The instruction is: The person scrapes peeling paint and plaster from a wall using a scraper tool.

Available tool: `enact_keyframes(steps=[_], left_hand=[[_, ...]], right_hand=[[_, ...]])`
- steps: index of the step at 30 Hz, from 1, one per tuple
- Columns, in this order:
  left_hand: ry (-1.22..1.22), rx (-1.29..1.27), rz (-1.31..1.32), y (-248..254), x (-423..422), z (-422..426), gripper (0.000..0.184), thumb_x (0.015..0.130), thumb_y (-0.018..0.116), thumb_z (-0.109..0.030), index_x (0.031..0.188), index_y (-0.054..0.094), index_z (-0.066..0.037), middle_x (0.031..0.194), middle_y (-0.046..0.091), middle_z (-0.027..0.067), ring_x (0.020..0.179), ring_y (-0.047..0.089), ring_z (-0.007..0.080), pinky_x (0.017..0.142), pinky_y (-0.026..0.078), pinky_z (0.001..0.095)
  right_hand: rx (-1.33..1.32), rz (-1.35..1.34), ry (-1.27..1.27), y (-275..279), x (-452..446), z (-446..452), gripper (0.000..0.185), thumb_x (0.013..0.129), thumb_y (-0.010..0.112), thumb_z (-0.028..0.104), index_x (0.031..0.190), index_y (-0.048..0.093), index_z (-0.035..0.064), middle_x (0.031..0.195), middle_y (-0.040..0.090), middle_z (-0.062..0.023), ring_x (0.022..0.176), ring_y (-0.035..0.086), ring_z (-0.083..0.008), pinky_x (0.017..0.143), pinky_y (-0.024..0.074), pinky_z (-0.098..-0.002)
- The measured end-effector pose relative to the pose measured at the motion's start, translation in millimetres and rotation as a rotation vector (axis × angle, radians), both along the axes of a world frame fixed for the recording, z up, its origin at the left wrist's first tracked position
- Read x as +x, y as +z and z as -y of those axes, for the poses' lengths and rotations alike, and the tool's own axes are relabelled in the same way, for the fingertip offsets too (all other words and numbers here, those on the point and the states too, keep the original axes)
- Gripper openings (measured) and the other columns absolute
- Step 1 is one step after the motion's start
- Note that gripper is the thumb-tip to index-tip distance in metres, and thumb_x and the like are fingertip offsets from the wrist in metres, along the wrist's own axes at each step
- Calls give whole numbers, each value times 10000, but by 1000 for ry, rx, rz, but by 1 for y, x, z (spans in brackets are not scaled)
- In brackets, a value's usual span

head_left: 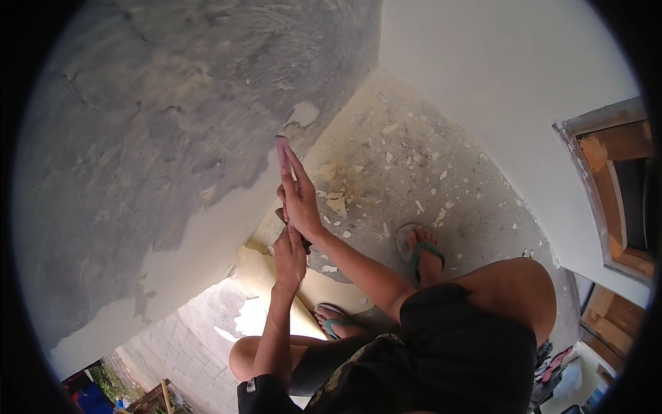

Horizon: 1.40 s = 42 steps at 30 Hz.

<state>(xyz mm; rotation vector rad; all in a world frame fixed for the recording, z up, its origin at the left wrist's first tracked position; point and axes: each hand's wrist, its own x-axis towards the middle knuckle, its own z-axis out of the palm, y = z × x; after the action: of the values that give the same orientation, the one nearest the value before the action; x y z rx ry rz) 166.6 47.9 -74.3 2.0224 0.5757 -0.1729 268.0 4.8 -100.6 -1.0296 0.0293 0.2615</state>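
My right hand [301,200] is wrapped round a flat pinkish tool [283,153], its index finger stretched along it. The tool's dark tip is at the gray wall [186,124], beside a pale bare patch [303,114]. Just below, my left hand [290,259] is closed round a dark brown object [306,244], close against the right hand. My fingers hide most of the dark object, and I cannot tell whether it joins the pink tool. Pale wall shows along the lower edge of the gray coating.
Pale flakes [336,205] litter the concrete floor [469,228]. A cream sheet [265,276] lies near my sandalled feet [429,259]. A white wall [496,83] with a wooden frame [607,186] stands at the right. Paving [186,345] shows at lower left.
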Motion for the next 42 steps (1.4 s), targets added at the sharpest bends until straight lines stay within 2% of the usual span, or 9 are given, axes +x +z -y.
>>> enact_keyframes(steps=[14,18,21,26,27,29,34,37,42], left_hand=[[-24,32,20,16,-6,4,509,1084,313,-340,972,593,70,673,606,131,532,569,195,529,476,350],[-31,51,19,13,-5,5,506,1083,313,-339,941,584,64,669,600,143,532,580,218,532,480,359],[-34,66,40,11,-6,6,501,1083,313,-328,928,580,66,668,592,159,532,583,245,538,475,376],[-50,153,45,14,-2,8,446,1074,338,-282,918,583,57,736,600,224,618,591,368,605,468,446],[-69,187,61,11,-3,7,430,1071,349,-272,917,585,53,761,603,236,649,590,396,624,466,460],[-115,237,73,12,0,5,365,1055,394,-243,913,578,39,834,609,263,751,577,471,678,454,500],[-145,255,62,10,2,4,326,1047,412,-229,915,550,36,856,611,258,770,586,471,687,456,510],[-134,253,45,5,0,4,303,1043,417,-218,929,540,34,868,610,261,779,586,475,693,457,517],[-158,272,72,0,1,6,271,1034,429,-195,947,527,42,897,600,286,789,584,490,691,454,534]], right_hand=[[51,24,53,6,-8,3,510,1064,428,259,1539,291,134,1577,329,33,531,329,-20,379,348,-165],[30,-45,97,7,-5,7,510,1067,423,262,1540,286,131,1585,318,39,526,326,-21,385,351,-162],[47,-52,63,11,-6,8,526,1058,454,284,1535,312,117,1047,426,29,549,335,-31,465,359,-198],[41,20,-25,15,-1,11,521,1062,452,294,1534,322,117,1251,617,5,579,346,-28,514,365,-205],[44,64,-22,13,2,13,509,1066,439,283,1535,317,126,1492,472,24,582,349,-24,518,369,-196],[30,-14,14,3,8,14,498,1067,425,296,1535,318,164,1545,389,34,546,332,-15,408,350,-173],[13,105,-97,0,13,3,489,1061,440,315,1527,343,202,1179,646,4,501,323,-11,347,341,-172],[25,56,-46,1,15,8,484,1063,438,210,1528,327,138,1513,452,39,590,325,-15,526,362,-177],[5,60,-29,1,18,8,483,1063,438,198,1529,325,145,1510,456,43,599,320,-17,530,357,-172]])
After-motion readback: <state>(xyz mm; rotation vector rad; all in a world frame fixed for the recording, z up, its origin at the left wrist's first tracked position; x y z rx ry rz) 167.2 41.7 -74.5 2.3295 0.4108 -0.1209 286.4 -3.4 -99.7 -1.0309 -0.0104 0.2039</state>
